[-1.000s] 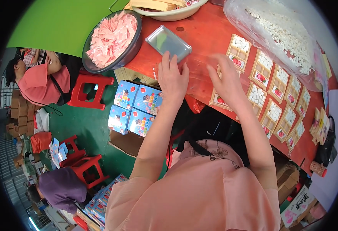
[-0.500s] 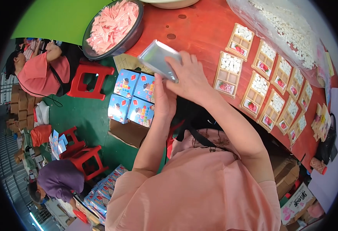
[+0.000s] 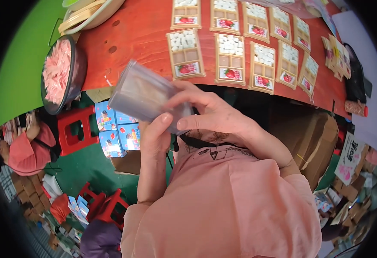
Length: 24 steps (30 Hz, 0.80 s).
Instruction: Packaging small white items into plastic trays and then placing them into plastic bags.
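Translucent plastic box (image 3: 137, 94) is held by left hand (image 3: 154, 138) and right hand (image 3: 217, 112), digits closed on its near end. Compartmented trays (image 3: 230, 59) spread toward two o'clock.

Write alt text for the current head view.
A person's left hand and right hand hold a clear plastic box before a red table. Ten trays there carry white pieces and strawberry pictures; at left, a dark basin holds pink packets.
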Motion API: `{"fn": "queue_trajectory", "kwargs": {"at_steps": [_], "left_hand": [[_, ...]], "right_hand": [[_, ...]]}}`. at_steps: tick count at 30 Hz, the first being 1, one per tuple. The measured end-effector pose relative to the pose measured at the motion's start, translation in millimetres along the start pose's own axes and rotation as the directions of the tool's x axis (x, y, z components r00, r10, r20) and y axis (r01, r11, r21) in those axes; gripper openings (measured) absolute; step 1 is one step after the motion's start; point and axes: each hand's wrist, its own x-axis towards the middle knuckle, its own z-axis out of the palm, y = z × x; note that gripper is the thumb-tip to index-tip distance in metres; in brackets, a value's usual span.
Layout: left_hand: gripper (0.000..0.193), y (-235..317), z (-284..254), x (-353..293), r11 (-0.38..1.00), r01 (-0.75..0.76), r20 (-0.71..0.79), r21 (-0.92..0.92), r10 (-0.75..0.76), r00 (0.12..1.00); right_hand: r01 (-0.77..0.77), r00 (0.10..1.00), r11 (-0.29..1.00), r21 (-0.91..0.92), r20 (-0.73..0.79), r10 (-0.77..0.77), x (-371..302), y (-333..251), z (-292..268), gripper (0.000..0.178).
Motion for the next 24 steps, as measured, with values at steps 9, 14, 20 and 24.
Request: {"fn": "queue_trajectory", "kwargs": {"at_steps": [9, 14, 20, 24], "left_hand": [[0.065, -14, 69, 32, 0.994, 0.092, 0.286, -0.065, -0.07, 0.956], [0.062, -24, 78, 41, 0.994, 0.056, 0.305, -0.093, -0.025, 0.952], [0.073, -34, 71, 45, 0.987, 0.148, 0.358, -0.063, -0.116, 0.926], [0.066, -37, 72, 48, 0.969, 0.223, 0.38, -0.107, -0.168, 0.91]], "right_hand": [[0.037, 0.919, 0.99, -0.136, -0.384, -0.087, -58, -35, -28, 0.015], [0.051, 0.897, 0.998, -0.025, -0.438, -0.057, -66, -30, -40, 0.019], [-0.01, 0.877, 1.0, -0.005, -0.481, 0.007, -72, -28, -37, 0.02], [-0.022, 0.868, 0.999, -0.034, -0.496, 0.002, -73, -23, -42, 0.02]]}}
